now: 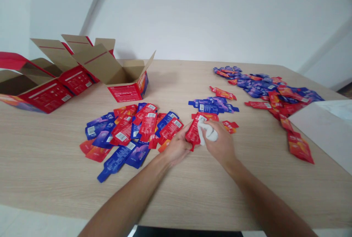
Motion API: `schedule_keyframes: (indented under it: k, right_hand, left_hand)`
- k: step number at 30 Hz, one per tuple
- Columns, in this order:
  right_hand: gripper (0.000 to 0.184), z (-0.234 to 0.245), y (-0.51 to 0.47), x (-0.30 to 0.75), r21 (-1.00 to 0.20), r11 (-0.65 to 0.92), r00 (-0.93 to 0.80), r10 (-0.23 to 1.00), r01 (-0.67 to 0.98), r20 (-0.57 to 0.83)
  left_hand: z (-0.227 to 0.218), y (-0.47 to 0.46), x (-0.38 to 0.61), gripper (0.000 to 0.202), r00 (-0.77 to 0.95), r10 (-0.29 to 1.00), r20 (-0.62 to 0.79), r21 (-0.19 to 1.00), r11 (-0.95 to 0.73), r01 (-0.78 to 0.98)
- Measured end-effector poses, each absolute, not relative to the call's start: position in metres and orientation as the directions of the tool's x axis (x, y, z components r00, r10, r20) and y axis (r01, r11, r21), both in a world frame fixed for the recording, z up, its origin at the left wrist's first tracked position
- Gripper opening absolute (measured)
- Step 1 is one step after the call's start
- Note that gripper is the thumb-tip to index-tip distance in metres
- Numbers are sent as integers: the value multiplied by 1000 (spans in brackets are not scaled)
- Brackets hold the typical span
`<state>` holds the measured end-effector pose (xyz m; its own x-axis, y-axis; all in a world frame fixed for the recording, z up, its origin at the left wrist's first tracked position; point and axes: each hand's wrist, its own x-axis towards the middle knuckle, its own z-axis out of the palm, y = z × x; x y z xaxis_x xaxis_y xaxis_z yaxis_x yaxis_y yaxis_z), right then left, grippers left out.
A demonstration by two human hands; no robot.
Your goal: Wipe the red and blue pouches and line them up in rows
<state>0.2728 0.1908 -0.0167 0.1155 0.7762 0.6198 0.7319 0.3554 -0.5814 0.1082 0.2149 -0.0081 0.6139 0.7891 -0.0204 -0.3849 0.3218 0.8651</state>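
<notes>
Red cartons stand open at the far left of a pale wooden table, with a long spread of red and blue pouches at far right, a pile at left and a small cluster between — which are finished, the view cannot settle. At near centre, the left hand clamps a red pouch while the right hand's fingers bunch a white cloth against it — a wipe apparently midway.
</notes>
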Motion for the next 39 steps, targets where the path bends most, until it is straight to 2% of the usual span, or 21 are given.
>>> schedule_keyframes:
  k: [2, 3, 6, 8, 13, 15, 20, 23, 25, 27, 29, 31, 34, 36, 39]
  right_hand:
    - [27, -14, 192, 276, -566, 346, 150, 742, 749, 653]
    - [31, -13, 192, 276, -548, 375, 114, 741, 748, 662]
    - [49, -16, 189, 271, -499, 517, -120, 768, 696, 629]
    - [57, -18, 188, 270, -498, 549, -190, 777, 671, 600]
    - [53, -15, 191, 282, -511, 404, 34, 759, 759, 650]
    - [54, -15, 191, 282, -507, 418, 14, 762, 754, 647]
    - [64, -21, 182, 258, -534, 593, -250, 776, 603, 579]
    - [67, -23, 178, 249, -563, 613, -287, 775, 554, 562]
    - [66, -23, 178, 250, -574, 594, -245, 784, 564, 571]
    - [62, -22, 179, 254, -579, 561, -171, 789, 592, 591]
    - [53, -20, 181, 259, -590, 518, -75, 787, 619, 612]
    - [40, -17, 183, 263, -618, 466, 33, 781, 633, 623]
    - [25, -11, 184, 266, -678, 370, 197, 772, 635, 605]
    - [22, -8, 183, 266, -719, 313, 280, 768, 620, 576]
    - [21, -5, 180, 264, -743, 318, 273, 786, 589, 554]
  left_hand:
    - [-10, 213, 109, 104, 652, 758, -8, 856, 343, -388]
    - [-11, 212, 109, 104, 655, 756, -5, 853, 345, -392]
    - [-17, 214, 108, 105, 612, 791, -8, 860, 318, -400]
    - [-21, 215, 108, 105, 585, 811, -10, 872, 293, -392]
    - [-29, 213, 114, 103, 652, 757, 54, 893, 256, -371]
    - [-30, 213, 116, 105, 643, 764, 62, 890, 249, -382]
    - [-23, 216, 109, 111, 522, 850, -67, 897, 280, -341]
    - [-17, 219, 105, 108, 487, 867, -104, 889, 301, -347]
    - [-15, 220, 104, 100, 468, 877, -108, 873, 309, -377]
    - [-15, 222, 105, 81, 447, 887, -121, 852, 324, -411]
    - [-15, 224, 107, 60, 415, 898, -143, 819, 343, -460]
    - [-16, 226, 107, 49, 367, 914, -175, 779, 356, -516]
    - [-17, 229, 106, 41, 275, 940, -200, 757, 326, -566]
    - [-17, 230, 104, 39, 231, 951, -204, 767, 302, -566]
    - [-17, 231, 101, 42, 233, 950, -209, 775, 307, -553]
